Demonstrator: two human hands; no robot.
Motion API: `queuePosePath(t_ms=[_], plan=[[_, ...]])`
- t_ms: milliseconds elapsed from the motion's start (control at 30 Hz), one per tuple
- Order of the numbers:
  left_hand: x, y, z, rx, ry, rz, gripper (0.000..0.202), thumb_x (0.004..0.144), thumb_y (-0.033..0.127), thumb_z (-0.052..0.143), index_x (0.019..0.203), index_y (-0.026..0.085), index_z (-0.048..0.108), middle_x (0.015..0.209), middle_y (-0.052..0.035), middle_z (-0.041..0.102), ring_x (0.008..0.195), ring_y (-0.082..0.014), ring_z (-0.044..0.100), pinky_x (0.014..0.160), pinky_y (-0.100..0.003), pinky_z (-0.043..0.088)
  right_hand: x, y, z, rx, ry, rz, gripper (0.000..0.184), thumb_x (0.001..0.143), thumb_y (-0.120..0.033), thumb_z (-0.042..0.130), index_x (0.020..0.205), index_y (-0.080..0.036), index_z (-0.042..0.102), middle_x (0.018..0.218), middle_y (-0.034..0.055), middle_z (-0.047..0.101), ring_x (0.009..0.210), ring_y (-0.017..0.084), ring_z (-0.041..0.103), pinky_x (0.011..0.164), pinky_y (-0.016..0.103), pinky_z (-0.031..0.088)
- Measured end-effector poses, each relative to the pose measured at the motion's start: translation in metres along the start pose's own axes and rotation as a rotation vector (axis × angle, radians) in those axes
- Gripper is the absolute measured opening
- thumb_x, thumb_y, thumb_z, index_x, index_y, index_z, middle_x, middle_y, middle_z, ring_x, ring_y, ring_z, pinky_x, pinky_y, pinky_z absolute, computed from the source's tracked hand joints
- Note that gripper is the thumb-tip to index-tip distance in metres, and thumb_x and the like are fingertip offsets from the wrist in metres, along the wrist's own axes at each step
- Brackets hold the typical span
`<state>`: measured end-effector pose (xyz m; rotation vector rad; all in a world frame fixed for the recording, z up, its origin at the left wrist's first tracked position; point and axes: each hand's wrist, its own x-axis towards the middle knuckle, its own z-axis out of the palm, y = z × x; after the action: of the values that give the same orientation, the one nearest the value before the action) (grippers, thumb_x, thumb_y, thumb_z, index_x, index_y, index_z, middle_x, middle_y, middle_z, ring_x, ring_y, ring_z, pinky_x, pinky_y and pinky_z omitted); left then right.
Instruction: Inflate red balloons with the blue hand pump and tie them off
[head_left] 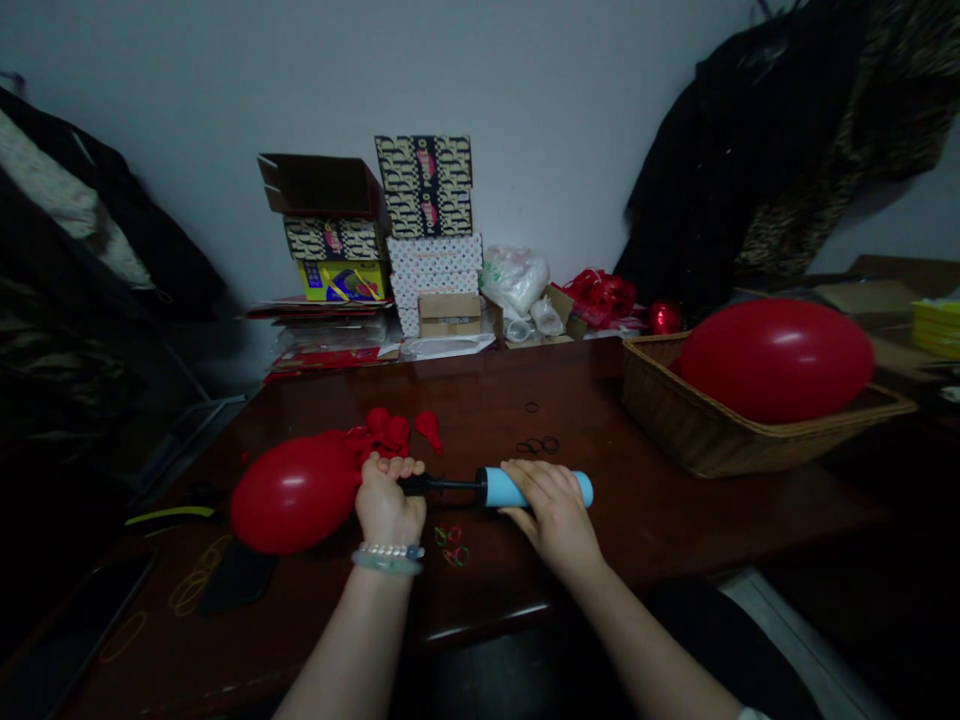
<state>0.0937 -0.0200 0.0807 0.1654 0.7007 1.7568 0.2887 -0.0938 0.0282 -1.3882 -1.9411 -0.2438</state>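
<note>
A blue balloon pump (pixel 502 487) lies level above the table, its black rod drawn out to the left. My right hand (pixel 551 505) is wrapped round the blue barrel. My left hand (pixel 390 500) is closed at the pump's black nozzle end, where a partly inflated red balloon (pixel 296 495) sticks out to the left. The balloon's neck is hidden by my fingers, so I cannot tell how it sits on the nozzle. Just behind my left hand are several limp red balloons (pixel 386 428) on the table.
A wicker basket (pixel 705 445) at right holds a large inflated red balloon (pixel 780 360). Small coloured rubber bands (pixel 452 545) and black bands (pixel 540 444) lie on the brown table (pixel 592 390). Boxes (pixel 435 270) stand along the wall; a dark phone (pixel 82 620) is at left.
</note>
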Motion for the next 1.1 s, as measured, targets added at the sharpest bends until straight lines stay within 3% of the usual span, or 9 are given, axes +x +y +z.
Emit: queuePosePath(t_ms=[400,633,1100], plan=[[0.005,0.024,0.003,-0.058,-0.014,0.015,0.029,0.084,0.007,0.039,0.059,0.019,0.030,0.043,0.0084,0.027,0.036,-0.0062,0.030,0.043,-0.021,0.031,0.001,0.009,-0.010,-0.005,0.026,-0.019,0.049,0.086,-0.037,0.062,0.132,-0.025,0.051,0.123,0.0069,0.062,0.114,0.024,0.053,0.097,0.043,0.040],[0.001,0.009,-0.003,-0.064,-0.033,0.037,0.028,0.084,0.011,0.043,0.060,0.019,0.030,0.046,0.0085,0.029,0.040,-0.0062,0.033,0.046,-0.021,0.033,-0.004,0.009,-0.005,-0.020,0.054,0.020,0.046,0.086,-0.033,0.062,0.130,-0.025,0.053,0.121,0.0066,0.063,0.111,0.025,0.054,0.097,0.043,0.039],[-0.020,-0.025,-0.003,-0.027,-0.052,-0.044,0.034,0.088,0.019,0.049,0.059,0.019,0.031,0.048,0.0081,0.029,0.042,-0.0064,0.032,0.048,-0.022,0.034,-0.007,-0.012,0.006,0.023,0.037,0.042,0.045,0.085,-0.034,0.063,0.128,-0.024,0.054,0.120,0.0062,0.063,0.108,0.024,0.053,0.094,0.041,0.039]])
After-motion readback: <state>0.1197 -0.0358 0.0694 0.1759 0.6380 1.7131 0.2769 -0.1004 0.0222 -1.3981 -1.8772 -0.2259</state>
